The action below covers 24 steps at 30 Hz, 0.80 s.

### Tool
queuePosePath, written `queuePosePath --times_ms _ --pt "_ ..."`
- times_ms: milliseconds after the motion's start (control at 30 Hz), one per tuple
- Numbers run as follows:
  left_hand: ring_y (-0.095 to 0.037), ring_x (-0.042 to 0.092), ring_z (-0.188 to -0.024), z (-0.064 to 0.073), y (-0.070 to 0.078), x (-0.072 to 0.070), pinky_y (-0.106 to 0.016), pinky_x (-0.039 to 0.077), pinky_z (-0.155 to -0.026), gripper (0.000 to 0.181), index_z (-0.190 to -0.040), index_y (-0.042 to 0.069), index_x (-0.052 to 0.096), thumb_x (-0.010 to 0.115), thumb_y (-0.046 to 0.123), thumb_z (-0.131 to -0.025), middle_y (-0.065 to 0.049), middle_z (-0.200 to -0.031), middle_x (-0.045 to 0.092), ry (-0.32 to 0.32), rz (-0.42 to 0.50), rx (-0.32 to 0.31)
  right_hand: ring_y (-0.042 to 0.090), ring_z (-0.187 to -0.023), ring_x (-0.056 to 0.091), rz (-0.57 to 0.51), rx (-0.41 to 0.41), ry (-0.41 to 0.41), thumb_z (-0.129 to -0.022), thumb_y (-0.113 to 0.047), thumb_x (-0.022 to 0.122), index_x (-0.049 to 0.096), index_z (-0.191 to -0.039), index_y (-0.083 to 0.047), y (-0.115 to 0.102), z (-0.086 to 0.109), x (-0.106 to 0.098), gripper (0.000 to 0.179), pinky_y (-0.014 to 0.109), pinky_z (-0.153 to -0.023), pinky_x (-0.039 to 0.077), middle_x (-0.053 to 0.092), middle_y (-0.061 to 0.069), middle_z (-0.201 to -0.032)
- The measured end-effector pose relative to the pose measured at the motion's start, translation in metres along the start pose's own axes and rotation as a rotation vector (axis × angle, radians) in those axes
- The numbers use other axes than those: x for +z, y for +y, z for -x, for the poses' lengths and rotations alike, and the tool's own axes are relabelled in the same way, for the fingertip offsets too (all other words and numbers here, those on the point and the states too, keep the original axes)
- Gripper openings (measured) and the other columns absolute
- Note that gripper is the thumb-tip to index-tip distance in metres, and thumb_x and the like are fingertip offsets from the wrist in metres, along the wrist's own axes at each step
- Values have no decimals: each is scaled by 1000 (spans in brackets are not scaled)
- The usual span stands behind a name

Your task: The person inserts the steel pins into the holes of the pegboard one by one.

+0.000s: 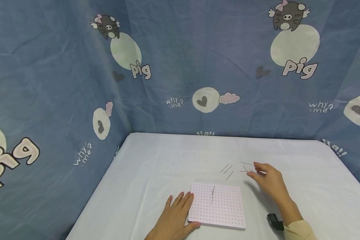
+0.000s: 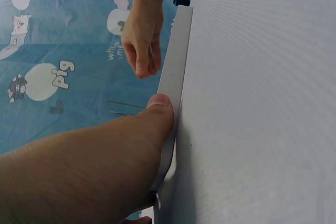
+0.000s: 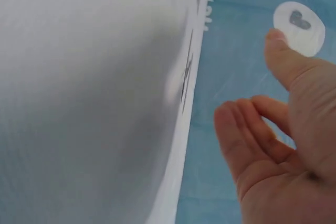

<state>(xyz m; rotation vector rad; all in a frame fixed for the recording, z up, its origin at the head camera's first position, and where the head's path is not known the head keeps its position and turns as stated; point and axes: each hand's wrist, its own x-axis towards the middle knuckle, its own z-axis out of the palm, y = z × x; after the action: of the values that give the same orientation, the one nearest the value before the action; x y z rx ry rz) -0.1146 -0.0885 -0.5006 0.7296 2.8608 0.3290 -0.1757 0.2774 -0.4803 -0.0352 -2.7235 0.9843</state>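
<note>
A pale pink pegboard (image 1: 225, 210) with rows of small holes lies flat on the table. My left hand (image 1: 176, 216) rests against its near left corner, fingers straight along the left side and thumb on the front edge. Two thin, needle-like sticks (image 1: 212, 194) stand up from holes in the board's upper middle. Beyond the board, my right hand (image 1: 270, 181) hovers over the table, thumb and forefinger parted. In the head view its fingertips overlap the ends of loose thin sticks (image 1: 243, 171). The right wrist view shows nothing between thumb (image 3: 283, 59) and fingers.
More loose sticks (image 1: 228, 169) lie slanted behind the board, left of the right hand. A white cloth covers the table (image 1: 168, 156). Blue printed curtains (image 1: 174, 43) hang behind it and at the left. A black strap piece (image 1: 275, 222) sits by the right wrist.
</note>
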Motion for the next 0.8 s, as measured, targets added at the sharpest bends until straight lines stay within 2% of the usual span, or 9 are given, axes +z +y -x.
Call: queuePosePath --times_ms 333,500,800 --pt "-33 35 -153 0 1 -1 -65 27 -119 98 -160 11 34 57 74 -88 -8 -164 39 9 -9 3 42 -103 72 58 18 -22 -89 -27 80 67 -128 5 5 1 5 51 50 -86 60 72 22 -112" --pt "-33 35 -153 1 0 -1 -66 27 -119 98 -160 11 34 57 74 -88 -9 -164 39 8 -3 5 36 -96 72 93 27 -47 -89 -27 80 71 -123 4 8 0 9 46 50 -82 58 74 18 -107" --pt "-33 34 -153 1 0 -2 -66 27 -119 98 -160 12 33 56 74 -88 -8 -164 39 11 -2 8 29 -89 69 132 44 -74 -87 -27 81 71 -121 5 8 -3 12 47 48 -78 56 73 20 -107"
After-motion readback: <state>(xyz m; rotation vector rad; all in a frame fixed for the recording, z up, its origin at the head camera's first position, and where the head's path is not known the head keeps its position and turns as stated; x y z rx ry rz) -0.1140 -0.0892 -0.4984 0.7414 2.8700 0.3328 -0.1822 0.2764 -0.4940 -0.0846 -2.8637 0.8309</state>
